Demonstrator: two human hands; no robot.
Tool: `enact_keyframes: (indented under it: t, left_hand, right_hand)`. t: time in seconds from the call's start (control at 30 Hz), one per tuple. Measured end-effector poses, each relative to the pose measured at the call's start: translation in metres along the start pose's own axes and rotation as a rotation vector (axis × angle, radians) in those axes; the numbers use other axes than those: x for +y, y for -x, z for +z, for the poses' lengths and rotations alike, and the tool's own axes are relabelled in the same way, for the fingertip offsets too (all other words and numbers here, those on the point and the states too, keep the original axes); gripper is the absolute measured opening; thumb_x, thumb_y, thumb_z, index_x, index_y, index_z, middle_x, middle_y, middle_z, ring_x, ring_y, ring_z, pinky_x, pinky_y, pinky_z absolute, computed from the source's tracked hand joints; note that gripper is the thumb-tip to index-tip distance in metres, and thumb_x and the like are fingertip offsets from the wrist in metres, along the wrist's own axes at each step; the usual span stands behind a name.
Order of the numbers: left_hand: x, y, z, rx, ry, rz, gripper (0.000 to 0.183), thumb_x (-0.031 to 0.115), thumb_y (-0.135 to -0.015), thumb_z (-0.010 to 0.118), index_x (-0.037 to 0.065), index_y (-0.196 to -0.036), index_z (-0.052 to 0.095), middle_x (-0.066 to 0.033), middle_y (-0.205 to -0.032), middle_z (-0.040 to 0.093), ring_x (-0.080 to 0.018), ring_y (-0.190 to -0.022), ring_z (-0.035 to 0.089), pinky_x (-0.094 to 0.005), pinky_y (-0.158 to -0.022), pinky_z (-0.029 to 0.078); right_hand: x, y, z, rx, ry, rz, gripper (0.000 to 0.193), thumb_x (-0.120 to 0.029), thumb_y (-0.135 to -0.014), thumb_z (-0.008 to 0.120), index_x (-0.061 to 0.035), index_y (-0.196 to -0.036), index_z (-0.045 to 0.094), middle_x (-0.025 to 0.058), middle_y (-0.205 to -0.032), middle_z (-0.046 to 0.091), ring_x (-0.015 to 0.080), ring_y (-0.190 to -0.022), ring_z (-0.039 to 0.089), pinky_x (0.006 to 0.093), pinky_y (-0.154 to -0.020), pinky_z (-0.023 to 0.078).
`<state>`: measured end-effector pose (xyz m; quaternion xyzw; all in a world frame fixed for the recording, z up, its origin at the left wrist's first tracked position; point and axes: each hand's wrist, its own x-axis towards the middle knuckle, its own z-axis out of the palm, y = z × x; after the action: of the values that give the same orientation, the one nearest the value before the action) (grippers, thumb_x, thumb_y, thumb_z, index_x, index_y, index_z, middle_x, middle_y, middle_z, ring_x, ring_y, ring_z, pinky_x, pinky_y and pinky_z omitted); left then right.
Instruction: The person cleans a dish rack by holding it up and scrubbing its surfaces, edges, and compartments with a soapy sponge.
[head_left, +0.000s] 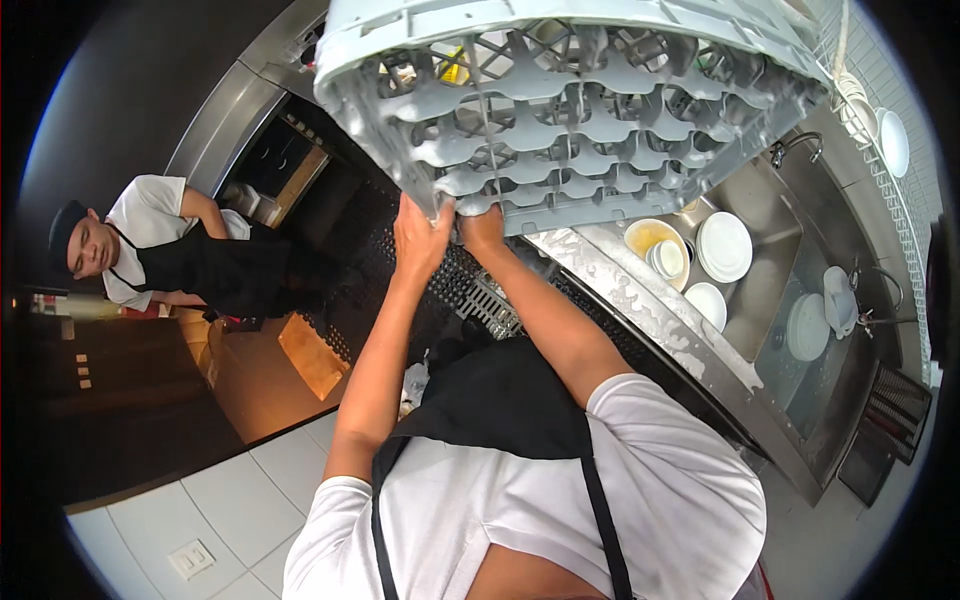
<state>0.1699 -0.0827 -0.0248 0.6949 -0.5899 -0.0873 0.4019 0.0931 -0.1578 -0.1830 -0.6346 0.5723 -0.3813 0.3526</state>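
A pale grey-blue plastic dish rack (560, 120) with a grid of compartments is tilted up in front of me, wet and streaked with suds. At its lower left corner my left hand (420, 237) is closed on the edge, thumb toward me and the other fingers mostly hidden. Close beside it, my right hand (484, 230) reaches up to the rack's lower edge. The rack and a clump of foam cover its fingers, so what they hold, if anything, does not show.
Right of me is a steel sink (750, 300) with stacked white plates (723, 247), a yellowish bowl (645, 240) and taps. More plates lie in its water-filled basin. Suds cover the counter edge (640, 295). A person in a black apron (190, 250) stands at left, near a dark textured floor mat (375, 265).
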Motion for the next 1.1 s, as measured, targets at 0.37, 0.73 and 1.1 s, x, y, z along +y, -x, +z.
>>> enact_keyframes:
  t: [0.37,0.73,1.1]
  left_hand:
    - [-0.023,-0.037,-0.013,0.021,0.037,0.183,0.034,0.005,-0.088,0.066,-0.007,-0.116,0.051,-0.0283,-0.110,0.055,-0.0500,-0.098,0.061,-0.0544,-0.084,0.051]
    - [-0.052,-0.080,0.003,-0.141,0.073,0.248,0.039,0.011,-0.092,0.067,-0.005,-0.121,0.047,-0.0279,-0.112,0.056,-0.0508,-0.097,0.061,-0.0550,-0.083,0.051]
    - [-0.165,-0.108,0.079,-0.142,0.312,0.406,0.053,0.028,-0.096,0.064,0.003,-0.139,0.048,-0.0214,-0.136,0.057,-0.0363,-0.123,0.059,-0.0445,-0.105,0.046]
  right_hand:
    - [-0.051,0.013,-0.029,-0.140,0.493,-0.447,0.040,-0.007,-0.085,0.057,-0.0009,-0.124,0.066,0.0221,-0.125,0.067,0.0404,-0.115,0.063,0.0531,-0.099,0.049]
    - [-0.039,0.056,-0.080,-0.096,0.577,-0.491,0.050,-0.011,-0.075,0.075,-0.0023,-0.124,0.066,0.0223,-0.116,0.068,0.0419,-0.109,0.065,0.0502,-0.092,0.055]
    - [-0.281,-0.010,-0.087,0.101,0.060,-0.911,0.048,-0.014,-0.077,0.075,0.0021,-0.121,0.064,0.0243,-0.116,0.067,0.0454,-0.105,0.065,0.0493,-0.091,0.054]
